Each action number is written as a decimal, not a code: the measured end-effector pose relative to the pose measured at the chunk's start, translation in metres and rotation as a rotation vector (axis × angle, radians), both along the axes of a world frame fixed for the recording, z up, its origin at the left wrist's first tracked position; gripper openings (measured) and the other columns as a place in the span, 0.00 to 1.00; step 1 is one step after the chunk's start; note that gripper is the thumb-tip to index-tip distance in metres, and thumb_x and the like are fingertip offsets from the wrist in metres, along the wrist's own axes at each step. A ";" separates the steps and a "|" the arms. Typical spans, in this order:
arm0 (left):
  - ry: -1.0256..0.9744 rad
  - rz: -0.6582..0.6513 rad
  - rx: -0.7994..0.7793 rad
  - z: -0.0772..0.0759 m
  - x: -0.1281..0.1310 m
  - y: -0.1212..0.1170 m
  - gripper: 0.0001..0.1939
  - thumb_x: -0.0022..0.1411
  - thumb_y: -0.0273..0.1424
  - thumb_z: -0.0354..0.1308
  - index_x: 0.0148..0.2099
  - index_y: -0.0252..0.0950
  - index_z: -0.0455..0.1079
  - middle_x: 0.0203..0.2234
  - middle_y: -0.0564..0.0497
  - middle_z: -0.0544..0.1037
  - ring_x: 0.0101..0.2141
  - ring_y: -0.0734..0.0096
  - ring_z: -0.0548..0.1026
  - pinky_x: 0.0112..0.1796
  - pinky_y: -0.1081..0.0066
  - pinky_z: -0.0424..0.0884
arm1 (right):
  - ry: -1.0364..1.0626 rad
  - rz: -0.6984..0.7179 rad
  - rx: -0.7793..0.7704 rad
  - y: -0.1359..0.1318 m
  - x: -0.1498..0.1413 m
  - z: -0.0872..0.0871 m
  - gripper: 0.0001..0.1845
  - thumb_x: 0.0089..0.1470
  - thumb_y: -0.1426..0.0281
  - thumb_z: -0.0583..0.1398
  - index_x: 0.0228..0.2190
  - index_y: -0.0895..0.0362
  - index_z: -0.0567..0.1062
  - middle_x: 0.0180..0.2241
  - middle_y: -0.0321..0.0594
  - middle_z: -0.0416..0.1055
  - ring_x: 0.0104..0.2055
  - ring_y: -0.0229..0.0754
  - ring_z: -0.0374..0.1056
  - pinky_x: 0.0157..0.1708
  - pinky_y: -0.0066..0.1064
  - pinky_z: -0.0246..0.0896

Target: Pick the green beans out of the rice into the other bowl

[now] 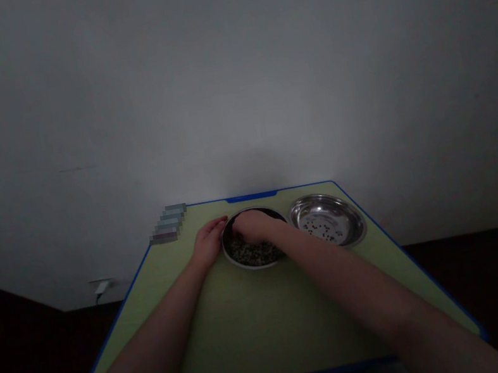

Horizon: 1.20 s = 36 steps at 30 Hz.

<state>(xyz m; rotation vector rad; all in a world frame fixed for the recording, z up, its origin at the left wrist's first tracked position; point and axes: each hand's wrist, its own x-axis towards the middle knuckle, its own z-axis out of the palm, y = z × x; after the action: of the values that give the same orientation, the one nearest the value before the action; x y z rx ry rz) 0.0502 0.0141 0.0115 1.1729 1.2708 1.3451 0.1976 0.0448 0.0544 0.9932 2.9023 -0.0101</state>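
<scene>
A round metal bowl [256, 267] stands near the far side of the table, holding a speckled mix of small dark and pale grains or beans [254, 254]. My left hand [209, 243] holds the bowl at its left side, fingers along the outer rim. Over the mix, my right hand [253, 225] reaches inside the bowl with its fingers bent down and drawn together. Its fingertips are dim, and whatever they hold does not show. Just right of it sits a second, shiny metal bowl [353, 217], with several small dark pieces [327, 234] scattered on its bottom.
The light green table [254, 327] has a blue edge, and its far side is by a pale wall [231, 86]. A blurred-out, pixelated patch [169, 224] covers the far left corner. A white plug [102, 288] with a cable is at the wall, lower left.
</scene>
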 end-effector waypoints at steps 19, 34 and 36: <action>-0.001 0.032 -0.008 -0.004 -0.001 0.001 0.28 0.39 0.46 0.64 0.41 0.32 0.75 0.33 0.45 0.80 0.36 0.60 0.75 0.42 0.63 0.68 | 0.054 -0.056 0.001 -0.008 0.011 0.011 0.14 0.55 0.69 0.51 0.38 0.58 0.73 0.40 0.47 0.73 0.39 0.45 0.69 0.36 0.32 0.61; 0.041 0.037 -0.009 0.001 -0.001 -0.001 0.28 0.39 0.47 0.63 0.39 0.32 0.75 0.34 0.44 0.79 0.37 0.58 0.75 0.42 0.62 0.68 | 0.219 -0.024 0.003 -0.006 0.031 0.018 0.10 0.54 0.68 0.50 0.37 0.56 0.69 0.37 0.43 0.73 0.36 0.43 0.67 0.30 0.30 0.54; 0.013 0.037 -0.013 0.001 0.000 -0.001 0.28 0.38 0.47 0.64 0.39 0.32 0.75 0.33 0.44 0.79 0.37 0.58 0.75 0.42 0.63 0.68 | 0.216 -0.033 0.004 -0.009 0.033 0.022 0.11 0.55 0.68 0.51 0.37 0.57 0.69 0.37 0.43 0.73 0.36 0.42 0.66 0.31 0.29 0.53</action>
<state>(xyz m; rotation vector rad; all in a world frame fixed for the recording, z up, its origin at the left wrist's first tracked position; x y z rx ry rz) 0.0501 0.0135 0.0123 1.1560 1.3144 1.3559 0.2309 0.0358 0.0761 1.1048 3.0789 -0.1207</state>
